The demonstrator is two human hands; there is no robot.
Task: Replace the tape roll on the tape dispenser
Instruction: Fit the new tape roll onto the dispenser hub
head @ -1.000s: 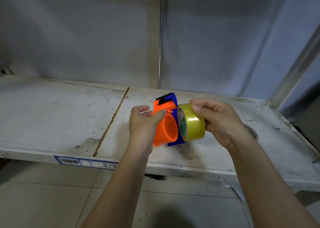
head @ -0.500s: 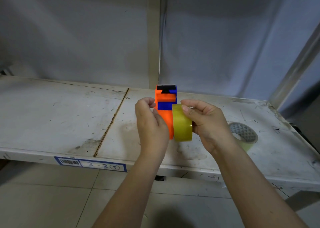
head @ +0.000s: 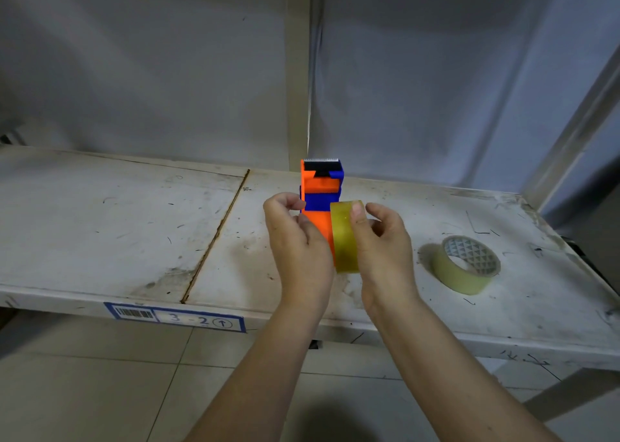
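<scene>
An orange and blue tape dispenser (head: 320,193) is held upright above the shelf, its black toothed blade at the top. My left hand (head: 298,250) grips its orange body from the left. My right hand (head: 382,253) holds a yellowish clear tape roll (head: 344,240) edge-on, pressed against the dispenser's right side. Whether the roll sits on the hub cannot be told. A second tape roll (head: 464,265) with a patterned grey core lies flat on the shelf to the right, apart from both hands.
The worn white metal shelf (head: 134,227) has a seam running front to back left of my hands and a blue barcode label (head: 174,321) on its front edge. Grey walls stand behind, a slanted post (head: 577,119) at the right, tiled floor below.
The dispenser has turned from side-on to upright and edge-on. Both hands rose slightly, and the roll has stayed against the dispenser's right side. The second roll came into view.
</scene>
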